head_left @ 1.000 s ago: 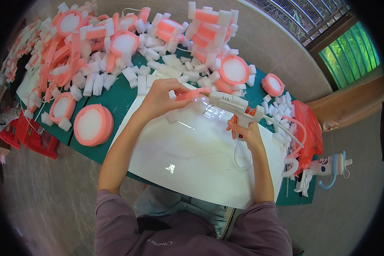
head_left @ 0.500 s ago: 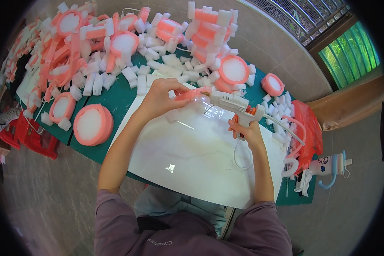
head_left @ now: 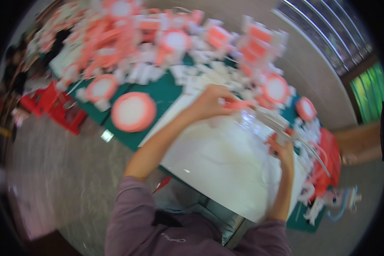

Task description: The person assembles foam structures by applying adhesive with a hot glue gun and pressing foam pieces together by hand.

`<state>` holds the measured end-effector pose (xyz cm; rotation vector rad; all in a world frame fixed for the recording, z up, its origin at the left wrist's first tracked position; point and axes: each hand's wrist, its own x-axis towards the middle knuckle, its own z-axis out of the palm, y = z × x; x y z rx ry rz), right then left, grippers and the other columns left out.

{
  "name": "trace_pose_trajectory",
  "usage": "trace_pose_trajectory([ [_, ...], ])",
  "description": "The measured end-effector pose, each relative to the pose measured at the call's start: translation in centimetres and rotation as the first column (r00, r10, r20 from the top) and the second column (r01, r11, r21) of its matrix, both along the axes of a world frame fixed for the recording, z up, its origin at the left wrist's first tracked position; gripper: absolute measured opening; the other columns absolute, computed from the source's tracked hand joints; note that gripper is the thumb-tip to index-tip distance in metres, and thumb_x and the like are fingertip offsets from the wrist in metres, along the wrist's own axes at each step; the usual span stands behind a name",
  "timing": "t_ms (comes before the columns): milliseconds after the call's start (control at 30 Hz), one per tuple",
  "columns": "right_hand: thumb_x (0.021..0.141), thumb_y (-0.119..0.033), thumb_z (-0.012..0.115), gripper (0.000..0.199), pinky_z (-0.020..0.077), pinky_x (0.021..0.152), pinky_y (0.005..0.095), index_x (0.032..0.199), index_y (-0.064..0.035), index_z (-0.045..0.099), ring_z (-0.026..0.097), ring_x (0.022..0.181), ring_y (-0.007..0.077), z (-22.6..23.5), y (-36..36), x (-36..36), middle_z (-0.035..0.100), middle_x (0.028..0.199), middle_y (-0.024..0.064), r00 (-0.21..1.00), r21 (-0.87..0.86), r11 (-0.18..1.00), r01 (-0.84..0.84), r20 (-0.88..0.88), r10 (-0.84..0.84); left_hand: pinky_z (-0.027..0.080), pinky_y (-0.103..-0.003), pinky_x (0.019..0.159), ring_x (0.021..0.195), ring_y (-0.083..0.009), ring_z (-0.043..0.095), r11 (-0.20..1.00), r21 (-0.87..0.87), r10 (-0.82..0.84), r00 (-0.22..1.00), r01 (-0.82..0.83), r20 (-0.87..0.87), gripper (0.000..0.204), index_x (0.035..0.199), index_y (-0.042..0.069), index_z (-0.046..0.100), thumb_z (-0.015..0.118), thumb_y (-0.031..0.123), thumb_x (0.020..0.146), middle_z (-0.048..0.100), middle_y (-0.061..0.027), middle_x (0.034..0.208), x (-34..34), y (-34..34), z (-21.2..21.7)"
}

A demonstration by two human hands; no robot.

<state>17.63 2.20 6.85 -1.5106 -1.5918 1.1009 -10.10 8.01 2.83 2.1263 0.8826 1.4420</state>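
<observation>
The picture is blurred by motion. Pinched in my left hand (head_left: 211, 101) is a small pink foam piece (head_left: 240, 104), held above a white sheet (head_left: 213, 149) on the table. My right hand (head_left: 282, 150) is wrapped round the grip of a white glue gun (head_left: 274, 119). The gun's nozzle points left and meets the pink foam piece or lies just beside it; blur hides which. Part of that piece is covered by my left fingers. From the gun's back end a white glue stick (head_left: 315, 151) sticks out.
Pink-rimmed white foam rounds (head_left: 133, 112) and white foam blocks (head_left: 147, 73) crowd the green table's (head_left: 166, 87) far side. Stacked pink and white pieces (head_left: 260, 42) rise at the back. A red bag (head_left: 328, 158) and a bottle (head_left: 335, 196) are at right, a red stool (head_left: 55, 106) at left.
The whole view has turned, so the table and both hands appear farther right and tilted. My hands keep hold of the foam piece and the glue gun.
</observation>
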Motion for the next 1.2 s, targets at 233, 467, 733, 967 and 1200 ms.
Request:
trace_pose_trajectory([
  [233, 0.079, -0.015, 0.062, 0.011, 0.0304, 0.041, 0.0215, 0.086, -0.0077, 0.059, 0.041, 0.045, 0.0052, 0.4, -0.1, 1.8, 0.055, 0.069, -0.0006, 0.988, 0.07, 0.995, -0.068, 0.145, 0.057, 0.047, -0.031, 0.059, 0.063, -0.0224, 0.059, 1.0, -0.007, -0.025, 0.999, 0.025, 0.041, 0.022, 0.074, 0.004, 0.067, 0.072, 0.019, 0.058, 0.062, -0.0094, 0.067, 0.7, 0.1, -0.4],
  [467, 0.082, -0.016, 0.058, 0.02, 0.0327, 0.043, 0.02, 0.098, -0.0046, 0.053, 0.043, 0.049, 0.0053, 0.3, 1.0, 5.3, 0.059, 0.082, 0.003, 0.948, 0.233, 0.953, -0.192, 0.295, 0.119, 0.047, -0.03, 0.055, 0.058, -0.0215, 0.06, 0.998, 0.063, -0.004, 0.994, -0.003, 0.105, 0.022, 0.068, 0.006, 0.067, 0.073, 0.022, 0.055, 0.062, -0.0081, 0.063, 1.4, 1.1, -1.3],
  [733, 0.085, -0.019, 0.055, 0.021, 0.0327, 0.042, 0.0208, 0.101, -0.0062, 0.051, 0.041, 0.049, 0.0055, 5.8, 3.9, -13.6, 0.057, 0.079, 0.0019, 0.92, 0.318, 0.868, -0.381, 0.224, 0.322, 0.048, -0.027, 0.053, 0.056, -0.0188, 0.062, 0.996, 0.071, 0.035, 0.979, -0.05, 0.203, 0.022, 0.065, 0.007, 0.068, 0.074, 0.026, 0.054, 0.063, -0.0063, 0.06, 2.8, 2.2, -1.7],
  [967, 0.086, -0.019, 0.055, 0.023, 0.0347, 0.043, 0.0209, 0.105, -0.0062, 0.05, 0.043, 0.05, 0.0062, 6.7, 3.9, -16.7, 0.057, 0.079, 0.0021, 0.932, 0.312, 0.879, -0.359, 0.068, 0.356, 0.045, -0.03, 0.05, 0.053, -0.0182, 0.061, 0.989, 0.116, 0.07, 0.974, -0.097, 0.215, 0.026, 0.062, 0.01, 0.068, 0.074, 0.034, 0.054, 0.063, -0.0016, 0.059, 4.0, 2.9, -1.8],
  [1200, 0.086, -0.02, 0.054, 0.026, 0.0367, 0.044, 0.0209, 0.109, -0.0061, 0.05, 0.045, 0.051, 0.0069, 0.9, 8.2, -8.3, 0.057, 0.08, 0.0023, 0.977, 0.3, 0.936, -0.186, -0.048, 0.21, 0.043, -0.035, 0.051, 0.053, -0.0216, 0.059, 0.989, 0.104, 0.089, 0.982, -0.108, 0.168, 0.027, 0.064, 0.01, 0.068, 0.072, 0.034, 0.054, 0.06, -0.0052, 0.056, 3.0, 2.8, -2.4],
])
